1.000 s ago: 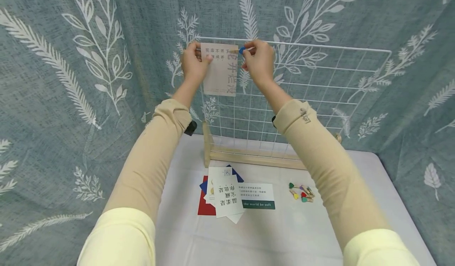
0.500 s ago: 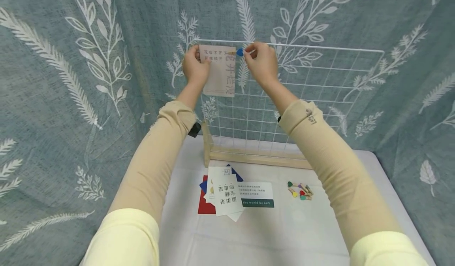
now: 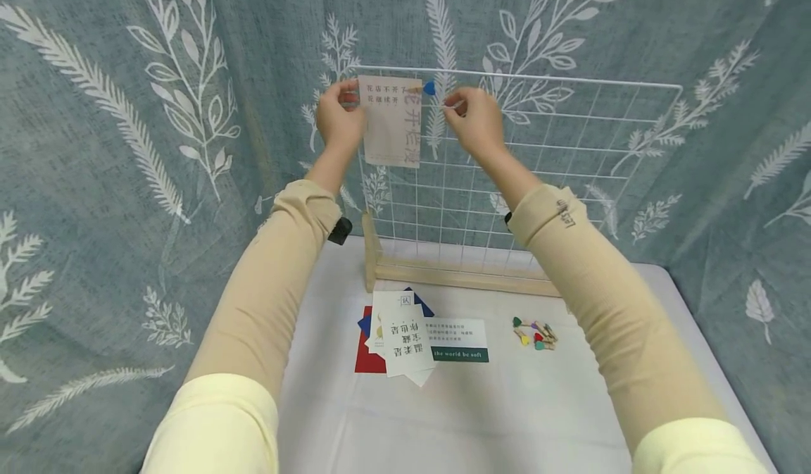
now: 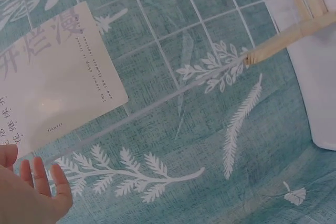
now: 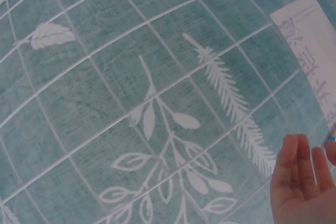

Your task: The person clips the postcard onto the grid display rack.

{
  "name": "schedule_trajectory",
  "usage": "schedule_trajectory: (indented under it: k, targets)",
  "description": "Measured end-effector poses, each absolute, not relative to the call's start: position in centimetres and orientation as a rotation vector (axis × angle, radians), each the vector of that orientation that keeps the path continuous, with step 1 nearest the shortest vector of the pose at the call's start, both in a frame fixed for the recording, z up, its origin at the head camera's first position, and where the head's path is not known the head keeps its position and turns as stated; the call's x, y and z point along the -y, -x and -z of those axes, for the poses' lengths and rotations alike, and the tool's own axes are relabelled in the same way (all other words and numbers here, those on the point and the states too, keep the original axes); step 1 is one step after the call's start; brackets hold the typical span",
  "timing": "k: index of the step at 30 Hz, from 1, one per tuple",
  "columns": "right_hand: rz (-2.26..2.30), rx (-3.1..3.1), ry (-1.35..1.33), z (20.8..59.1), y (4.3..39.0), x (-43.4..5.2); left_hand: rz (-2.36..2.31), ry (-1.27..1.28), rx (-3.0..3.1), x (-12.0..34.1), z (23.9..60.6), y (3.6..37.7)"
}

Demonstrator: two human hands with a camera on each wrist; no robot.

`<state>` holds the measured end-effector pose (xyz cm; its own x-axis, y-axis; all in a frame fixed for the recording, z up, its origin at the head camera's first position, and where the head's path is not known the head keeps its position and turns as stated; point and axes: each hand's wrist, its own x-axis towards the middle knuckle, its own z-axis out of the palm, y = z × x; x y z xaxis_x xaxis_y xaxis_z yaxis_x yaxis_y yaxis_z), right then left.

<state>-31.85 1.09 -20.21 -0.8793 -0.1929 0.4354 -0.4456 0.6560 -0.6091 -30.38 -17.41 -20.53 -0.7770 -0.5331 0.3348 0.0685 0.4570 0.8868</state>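
Hanging on the wire grid (image 3: 545, 150), the card (image 3: 391, 120) sits at the top left corner, held by a blue-headed peg (image 3: 426, 89) on the top wire. Left hand (image 3: 338, 118) rests at the card's left edge; whether its fingers pinch the card, I cannot tell. Right hand (image 3: 474, 118) is just right of the peg, fingers loosely curled, holding nothing. Judgement: steady the card until the peg bites squarely; check that it hangs level before letting go.
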Motion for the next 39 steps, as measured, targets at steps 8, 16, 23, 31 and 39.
schedule_trajectory:
  k: [8,16,23,31,39]
  targets:
    - [-1.078,2.588,-0.483,20.9,31.4,-2.3,1.377,-0.305,2.073,17.5,21.2,29.7]
    - [-1.081,2.577,-0.463,21.6,30.8,-3.3,1.354,-0.253,2.143,17.0,21.9,29.0]
    - [-1.114,2.578,-0.464,22.0,30.3,-4.6,1.346,-0.226,2.227,16.3,22.4,28.5]
    - [-1.128,2.578,-0.47,22.5,29.8,-6.2,1.338,-0.189,2.275,15.7,22.6,28.2]
    - [-1.184,2.578,-0.47,23.6,29.0,-7.5,1.45,-0.089,2.305,16.1,23.8,26.9]
